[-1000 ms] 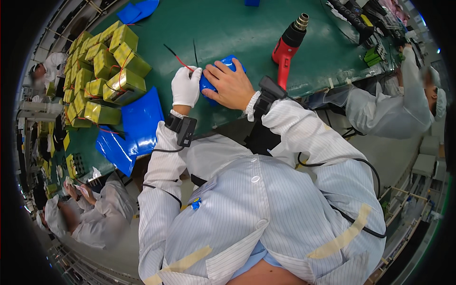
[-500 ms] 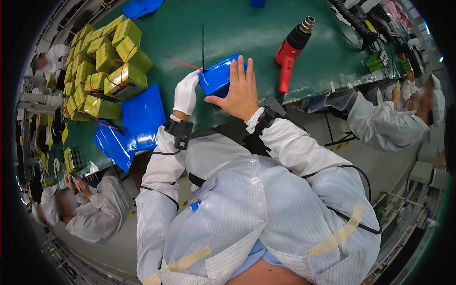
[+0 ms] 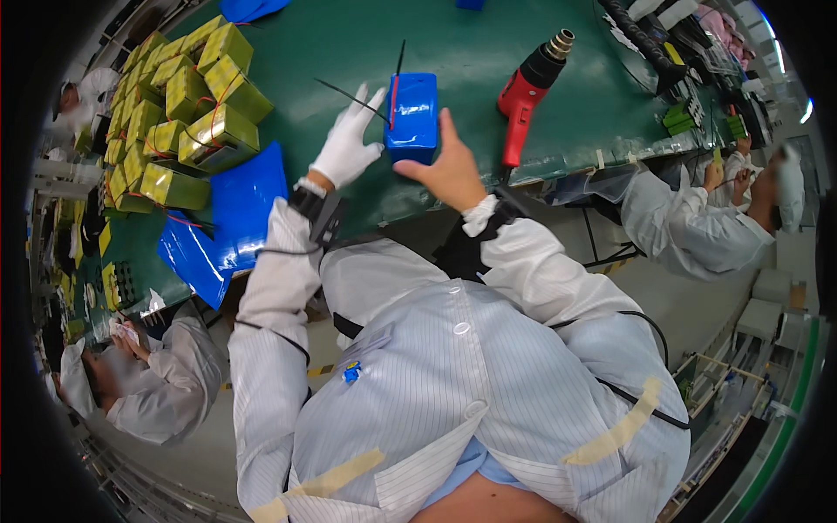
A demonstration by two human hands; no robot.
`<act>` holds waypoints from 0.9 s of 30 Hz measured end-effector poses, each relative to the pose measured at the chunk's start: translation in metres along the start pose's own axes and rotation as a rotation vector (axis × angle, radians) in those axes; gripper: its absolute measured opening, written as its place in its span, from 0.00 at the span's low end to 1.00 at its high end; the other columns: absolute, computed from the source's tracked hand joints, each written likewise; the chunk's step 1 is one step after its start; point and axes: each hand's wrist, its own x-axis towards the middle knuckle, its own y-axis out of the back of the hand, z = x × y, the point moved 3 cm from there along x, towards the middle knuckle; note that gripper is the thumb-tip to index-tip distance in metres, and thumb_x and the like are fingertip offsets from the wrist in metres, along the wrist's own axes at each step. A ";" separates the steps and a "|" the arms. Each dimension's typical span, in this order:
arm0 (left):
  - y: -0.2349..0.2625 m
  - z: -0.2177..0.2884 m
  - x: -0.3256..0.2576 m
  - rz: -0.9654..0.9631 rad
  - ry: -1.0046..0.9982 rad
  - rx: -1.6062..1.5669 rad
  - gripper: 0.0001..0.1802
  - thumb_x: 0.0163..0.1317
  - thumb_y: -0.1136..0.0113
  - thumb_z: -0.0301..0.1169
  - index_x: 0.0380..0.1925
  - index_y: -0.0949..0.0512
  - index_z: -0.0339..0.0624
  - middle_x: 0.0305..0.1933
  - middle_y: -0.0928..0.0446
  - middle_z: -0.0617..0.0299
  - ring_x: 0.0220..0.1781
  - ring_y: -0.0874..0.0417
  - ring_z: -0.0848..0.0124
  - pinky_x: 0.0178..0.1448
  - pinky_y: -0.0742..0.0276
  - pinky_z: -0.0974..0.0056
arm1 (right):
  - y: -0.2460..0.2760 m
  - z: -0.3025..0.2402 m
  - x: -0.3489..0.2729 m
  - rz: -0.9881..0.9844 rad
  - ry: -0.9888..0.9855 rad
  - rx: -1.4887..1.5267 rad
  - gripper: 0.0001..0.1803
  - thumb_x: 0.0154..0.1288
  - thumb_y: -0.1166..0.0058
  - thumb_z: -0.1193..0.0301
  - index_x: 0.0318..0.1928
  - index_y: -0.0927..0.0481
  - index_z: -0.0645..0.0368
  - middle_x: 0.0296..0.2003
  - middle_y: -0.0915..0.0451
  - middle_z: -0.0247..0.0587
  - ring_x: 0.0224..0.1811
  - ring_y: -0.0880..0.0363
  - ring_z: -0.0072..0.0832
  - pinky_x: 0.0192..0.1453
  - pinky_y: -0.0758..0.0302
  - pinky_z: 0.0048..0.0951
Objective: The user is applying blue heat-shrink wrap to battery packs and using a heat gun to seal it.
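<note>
A battery pack in glossy blue wrap [image 3: 417, 118] stands on the green workbench, with red and black wire leads coming off its left side. Beside those leads is my left hand [image 3: 347, 148], in a white glove, fingers spread and nothing gripped. Bare and with thumb and fingers wide apart, my right hand [image 3: 455, 177] sits round the near right corner of the pack. Its fingertips are at the pack's right side and its thumb at the near edge; whether they press on it I cannot tell.
To the right lies a red and black heat gun [image 3: 528, 98]. Several yellow-green battery packs [image 3: 218, 138] with wires are heaped at left, beside flat blue wrap sleeves [image 3: 251, 196]. Co-workers sit at right [image 3: 689, 213] and lower left [image 3: 161, 370].
The blue pack has turned and now lies straighter, shifted slightly right. My left hand has come off its corner and spread; my right hand has moved from its top to its near right corner.
</note>
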 end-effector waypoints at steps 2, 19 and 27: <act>0.002 -0.002 0.034 -0.072 -0.174 0.158 0.48 0.49 0.31 0.30 0.73 0.36 0.58 0.79 0.43 0.48 0.75 0.36 0.43 0.72 0.32 0.49 | -0.017 -0.002 0.000 0.126 0.002 -0.013 0.66 0.41 0.21 0.55 0.73 0.48 0.75 0.65 0.31 0.70 0.67 0.28 0.56 0.69 0.29 0.42; -0.008 0.065 0.120 -0.451 -0.456 0.486 0.49 0.29 0.17 0.54 0.55 0.22 0.46 0.51 0.19 0.58 0.54 0.18 0.55 0.63 0.27 0.53 | 0.052 0.068 0.044 -0.187 0.043 0.401 0.59 0.45 0.21 0.71 0.76 0.43 0.63 0.68 0.31 0.53 0.71 0.30 0.42 0.74 0.34 0.36; -0.012 0.050 0.048 -0.144 -0.227 0.350 0.46 0.41 0.23 0.58 0.57 0.23 0.42 0.48 0.20 0.48 0.47 0.17 0.49 0.52 0.21 0.49 | 0.044 0.050 0.033 -0.225 0.069 0.318 0.57 0.50 0.20 0.62 0.75 0.44 0.62 0.65 0.30 0.51 0.68 0.28 0.40 0.73 0.33 0.38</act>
